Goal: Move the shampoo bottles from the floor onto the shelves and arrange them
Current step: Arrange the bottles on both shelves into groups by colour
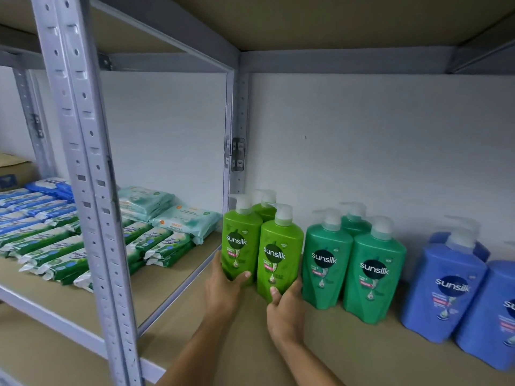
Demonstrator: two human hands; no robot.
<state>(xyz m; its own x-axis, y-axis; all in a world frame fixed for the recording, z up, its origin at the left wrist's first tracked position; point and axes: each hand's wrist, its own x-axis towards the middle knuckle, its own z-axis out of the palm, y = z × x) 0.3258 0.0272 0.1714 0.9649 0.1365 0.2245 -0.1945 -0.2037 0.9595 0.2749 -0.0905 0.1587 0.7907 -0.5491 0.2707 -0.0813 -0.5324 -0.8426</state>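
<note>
Two light green pump bottles stand upright on the brown shelf board (348,355), each gripped low down by one hand. The left hand (223,288) curls round the base of the left light green bottle (240,240), thumb lying across its front at about 3 o'clock of the hand, the other fingers hidden behind the bottle. The right hand (285,310) holds the right light green bottle (278,252) from its 5 o'clock side, thumb tip on the front near the bottom edge, the rest of its fingers wrapped out of sight round the right flank. Both bottles read "sunsilk" in white on a dark round patch; the small pink band and print beneath are too blurred to read. A third light green bottle (264,208) stands behind them, only its pump and shoulder showing. At 3 o'clock of these, just beside, are dark green bottles (373,274) with the same "sunsilk" mark, two in front and one mostly hidden behind. Further toward 3 o'clock stand blue bottles (443,288), also "sunsilk", the rightmost cut off by the frame edge. At 9 o'clock, past a grey perforated upright (92,190), the neighbouring bay holds rows of green and blue flat packs (53,246) and pale wipe packs (184,220), their print unreadable. A cardboard box (14,169) sits at the far left, partly cut off.
</note>
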